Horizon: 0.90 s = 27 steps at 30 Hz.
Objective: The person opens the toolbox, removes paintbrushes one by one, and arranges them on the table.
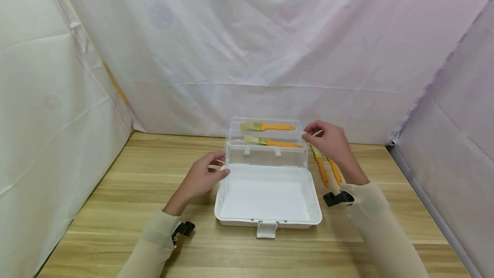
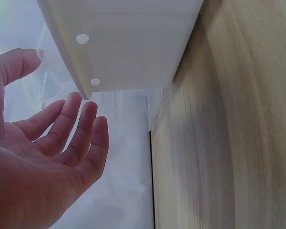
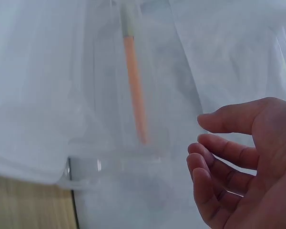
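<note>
A white plastic storage box (image 1: 221, 211) stands unfolded on the table, its bottom compartment facing up. Behind it rise clear trays (image 1: 266, 156) holding two paintbrushes: an upper brush (image 1: 278, 127) and a lower brush (image 1: 284, 144), both with orange handles and pale bristles. My left hand (image 1: 202, 174) is at the box's back left corner, fingers spread and gently bent. In the left wrist view, its fingertips are right by the box's edge (image 2: 69, 57). Beside the right end of the trays is my right hand (image 1: 328, 138), its bent fingers holding nothing in the right wrist view.
Two more orange-handled brushes, a nearer one (image 1: 322, 170) and another (image 1: 335, 172), lie on the wooden table (image 1: 216, 252) right of the box, partly behind my right hand. The box's front latch (image 1: 266, 230) hangs down. White cloth (image 1: 231, 55) encloses the back and sides.
</note>
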Each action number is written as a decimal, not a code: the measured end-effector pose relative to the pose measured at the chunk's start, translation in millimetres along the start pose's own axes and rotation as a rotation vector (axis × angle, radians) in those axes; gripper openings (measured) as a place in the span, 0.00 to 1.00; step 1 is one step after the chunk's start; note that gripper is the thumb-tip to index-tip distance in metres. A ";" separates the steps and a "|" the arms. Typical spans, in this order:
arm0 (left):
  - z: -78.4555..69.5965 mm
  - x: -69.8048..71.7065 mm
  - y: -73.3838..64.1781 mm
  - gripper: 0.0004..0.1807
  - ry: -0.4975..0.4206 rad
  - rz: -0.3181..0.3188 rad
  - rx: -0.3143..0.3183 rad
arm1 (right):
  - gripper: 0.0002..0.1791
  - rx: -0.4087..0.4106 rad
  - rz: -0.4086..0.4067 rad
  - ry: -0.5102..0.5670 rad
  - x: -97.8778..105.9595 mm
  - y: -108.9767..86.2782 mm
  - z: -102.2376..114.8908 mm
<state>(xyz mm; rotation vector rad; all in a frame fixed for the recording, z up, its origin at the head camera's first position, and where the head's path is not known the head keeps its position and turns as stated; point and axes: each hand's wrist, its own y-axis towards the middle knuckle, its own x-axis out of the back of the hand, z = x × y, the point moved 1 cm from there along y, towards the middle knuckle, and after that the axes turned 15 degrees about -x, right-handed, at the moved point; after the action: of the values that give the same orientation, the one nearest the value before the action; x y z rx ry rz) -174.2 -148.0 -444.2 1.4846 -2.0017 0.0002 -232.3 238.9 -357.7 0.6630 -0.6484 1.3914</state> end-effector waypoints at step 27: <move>-2.4 -0.3 -1.2 0.32 -0.016 -0.003 0.006 | 0.11 0.227 0.366 -0.131 -47.5 40.5 54.0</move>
<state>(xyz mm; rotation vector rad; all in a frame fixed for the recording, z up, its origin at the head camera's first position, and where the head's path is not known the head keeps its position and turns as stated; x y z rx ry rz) -171.9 -147.3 -442.9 1.4959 -2.0134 -0.0075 -277.3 169.7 -356.0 0.8503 -0.7478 1.7896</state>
